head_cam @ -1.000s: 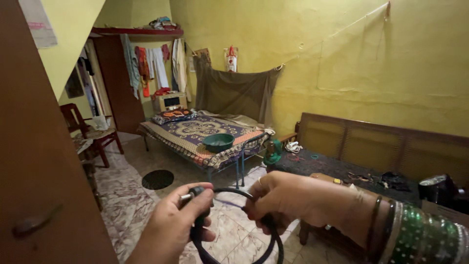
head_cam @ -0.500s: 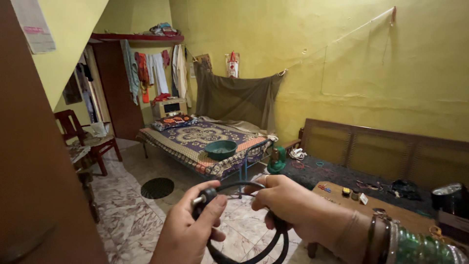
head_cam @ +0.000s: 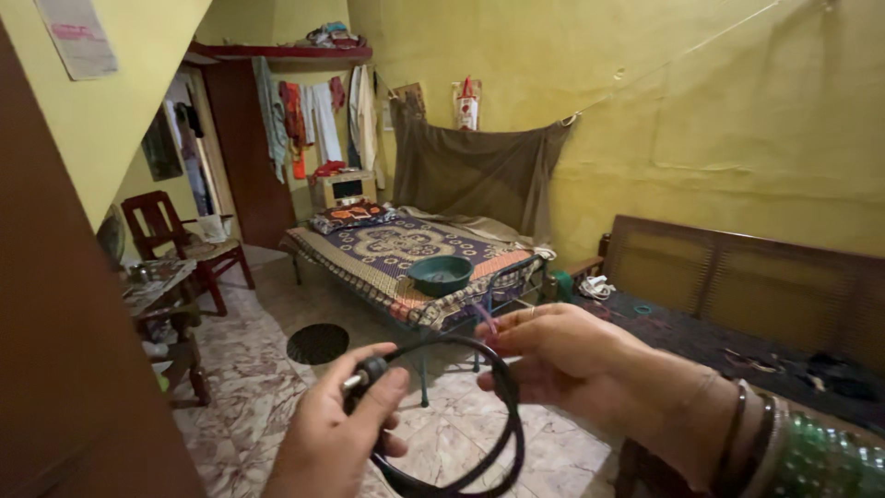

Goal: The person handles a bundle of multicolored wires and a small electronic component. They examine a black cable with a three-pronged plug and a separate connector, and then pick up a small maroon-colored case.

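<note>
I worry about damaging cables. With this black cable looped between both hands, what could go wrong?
The left hand pinches the black cable right behind its metal-tipped plug; bending there may strain the joint. The right hand grips the loop's top, so pulling the hands apart could kink it.

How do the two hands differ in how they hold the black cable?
The left hand pinches the cable's metal-tipped plug end between thumb and fingers; the right hand grips the loop further along. The left wrist is bare; the right one wears green bangles. The left sits lower, the right higher. Both are closed on the same black cable.
</note>
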